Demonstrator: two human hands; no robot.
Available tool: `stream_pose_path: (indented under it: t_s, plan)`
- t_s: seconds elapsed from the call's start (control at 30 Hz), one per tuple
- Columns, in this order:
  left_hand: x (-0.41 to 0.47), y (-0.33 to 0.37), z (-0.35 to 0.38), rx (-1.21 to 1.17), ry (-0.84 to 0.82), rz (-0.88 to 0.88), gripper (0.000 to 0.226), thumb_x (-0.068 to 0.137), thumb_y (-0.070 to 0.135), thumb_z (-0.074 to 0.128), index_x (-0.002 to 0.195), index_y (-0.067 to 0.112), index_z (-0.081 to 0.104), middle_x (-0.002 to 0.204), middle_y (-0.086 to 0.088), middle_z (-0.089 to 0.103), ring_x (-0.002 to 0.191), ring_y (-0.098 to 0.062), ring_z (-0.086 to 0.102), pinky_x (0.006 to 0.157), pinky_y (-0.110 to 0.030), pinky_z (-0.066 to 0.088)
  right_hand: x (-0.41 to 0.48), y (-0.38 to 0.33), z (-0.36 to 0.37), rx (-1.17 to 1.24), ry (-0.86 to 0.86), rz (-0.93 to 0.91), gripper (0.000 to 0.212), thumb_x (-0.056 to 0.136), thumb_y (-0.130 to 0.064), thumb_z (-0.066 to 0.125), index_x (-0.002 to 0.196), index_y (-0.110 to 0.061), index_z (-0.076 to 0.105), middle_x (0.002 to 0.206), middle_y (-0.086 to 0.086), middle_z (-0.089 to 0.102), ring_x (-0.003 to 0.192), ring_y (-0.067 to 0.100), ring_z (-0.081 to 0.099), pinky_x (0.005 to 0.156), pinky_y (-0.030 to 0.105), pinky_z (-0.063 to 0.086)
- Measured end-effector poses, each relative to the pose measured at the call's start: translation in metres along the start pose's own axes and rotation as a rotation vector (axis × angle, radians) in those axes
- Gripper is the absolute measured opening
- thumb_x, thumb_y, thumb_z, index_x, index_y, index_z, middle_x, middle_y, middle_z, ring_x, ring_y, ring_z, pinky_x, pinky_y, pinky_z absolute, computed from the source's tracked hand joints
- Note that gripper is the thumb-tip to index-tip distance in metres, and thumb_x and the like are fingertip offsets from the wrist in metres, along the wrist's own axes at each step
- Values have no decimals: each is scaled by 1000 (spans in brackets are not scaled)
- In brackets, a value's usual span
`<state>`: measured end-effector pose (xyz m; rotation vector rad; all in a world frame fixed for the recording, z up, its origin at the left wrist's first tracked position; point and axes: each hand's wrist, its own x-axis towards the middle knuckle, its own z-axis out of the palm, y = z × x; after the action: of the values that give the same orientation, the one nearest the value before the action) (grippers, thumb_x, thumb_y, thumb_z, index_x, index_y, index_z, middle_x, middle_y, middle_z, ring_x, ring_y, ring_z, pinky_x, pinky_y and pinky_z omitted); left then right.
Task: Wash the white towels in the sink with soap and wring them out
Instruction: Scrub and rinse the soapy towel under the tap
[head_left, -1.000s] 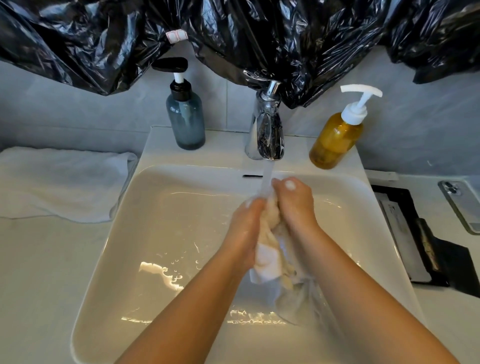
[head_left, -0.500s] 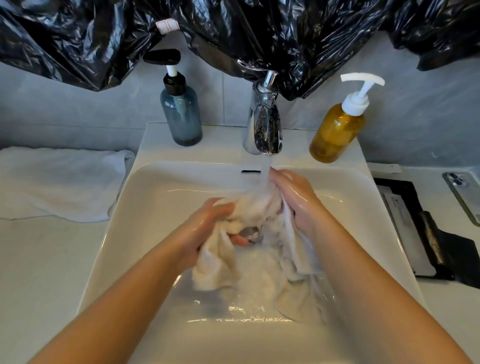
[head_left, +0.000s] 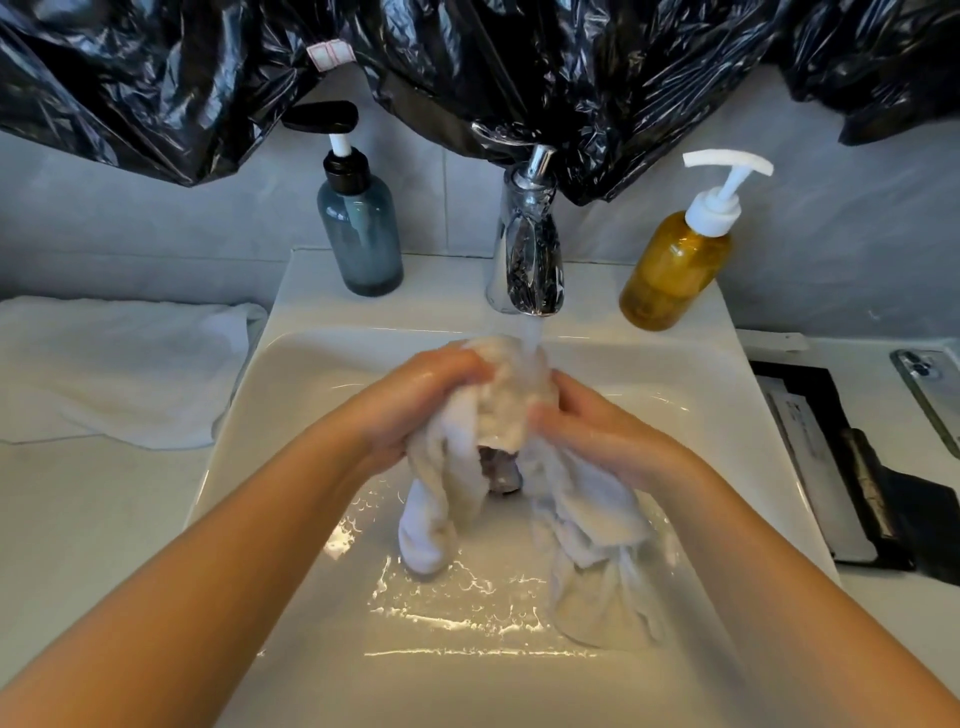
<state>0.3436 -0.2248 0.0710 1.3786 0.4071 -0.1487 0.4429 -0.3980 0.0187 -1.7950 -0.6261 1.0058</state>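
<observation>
A wet white towel is bunched up over the middle of the white sink, right under the running stream from the chrome tap. My left hand grips the towel's left side and my right hand grips its right side. Two loose ends hang down into the basin, one at the left and one at the right. The drain shows between them. A second white towel lies flat on the counter to the left of the sink.
A blue-grey pump bottle stands on the sink ledge left of the tap, an amber pump bottle to its right. Black plastic sheeting hangs above. A black tray and a phone lie on the right counter.
My hands first moved apart and spread the towel, then came back together, bunching it higher under the water stream. The camera view shifted slightly.
</observation>
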Motion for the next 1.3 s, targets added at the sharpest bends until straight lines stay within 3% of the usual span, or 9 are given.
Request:
stream_pose_path:
  t_s: [0.17, 0.3, 0.5, 0.6, 0.7, 0.83, 1.0, 1.2, 1.3]
  plan:
    - [-4, 7, -25, 61, -77, -67, 21, 64, 14, 66, 83, 12, 73, 78, -9, 73, 67, -16, 68, 58, -21, 55, -8, 18, -8, -99, 144, -83, 29, 65, -28, 79, 90, -23, 64, 76, -16, 64, 73, 3, 59, 73, 23, 45]
    - [-11, -7, -37, 50, -168, -187, 47, 65, 22, 72, 112, 19, 70, 110, -13, 73, 95, -21, 70, 80, -29, 57, -14, 13, -19, 470, 140, -62, 44, 69, -18, 68, 112, -22, 62, 97, 1, 71, 92, 19, 69, 79, 32, 53]
    - [0, -29, 17, 203, 277, 190, 27, 87, 51, 63, 104, 32, 55, 102, 13, 64, 94, -2, 59, 78, -17, 47, 8, -8, 17, 931, 164, 68, 43, 87, -39, 62, 126, -20, 67, 119, 14, 68, 109, 31, 65, 103, 43, 46]
    - [-2, -39, 48, 365, 425, 294, 22, 89, 50, 64, 90, 29, 55, 80, 7, 65, 73, -6, 62, 62, -20, 47, 15, -25, 46, 1125, 163, 93, 39, 87, -53, 59, 76, -17, 71, 73, 5, 63, 69, 16, 65, 70, 28, 53]
    - [13, -36, 67, 554, 699, 333, 35, 86, 59, 51, 80, 24, 51, 71, 2, 60, 74, -24, 64, 64, -34, 51, 20, -36, 72, 1318, 174, 81, 31, 74, -48, 68, 67, -19, 60, 63, -1, 47, 58, 10, 54, 63, 24, 43]
    - [31, -26, 51, 776, 676, 120, 32, 93, 44, 44, 72, 19, 46, 78, -1, 55, 77, -29, 57, 65, -34, 41, 20, -27, 70, 1087, 347, 137, 24, 82, -42, 63, 82, -19, 60, 75, 2, 53, 69, 15, 57, 67, 26, 44]
    - [24, -27, 33, 363, 653, 147, 21, 98, 42, 47, 89, 25, 55, 79, 5, 60, 75, -14, 57, 61, -29, 41, 4, -24, 56, 1025, 325, 263, 30, 77, -49, 67, 71, -19, 64, 55, 2, 51, 44, 17, 48, 53, 24, 33]
    - [7, -49, 54, 754, 546, 396, 40, 93, 61, 34, 96, 26, 54, 91, 4, 63, 81, -23, 60, 71, -37, 49, 16, -25, 73, 1145, 354, 35, 33, 92, -47, 57, 73, -21, 59, 71, -2, 48, 69, 10, 53, 72, 28, 42]
    - [17, -39, 35, 893, 634, 284, 42, 92, 56, 23, 97, 25, 51, 96, -4, 62, 83, -30, 60, 72, -44, 51, 14, -17, 66, 729, 383, 39, 14, 84, -38, 62, 74, -28, 66, 78, 5, 61, 75, 19, 63, 73, 35, 49]
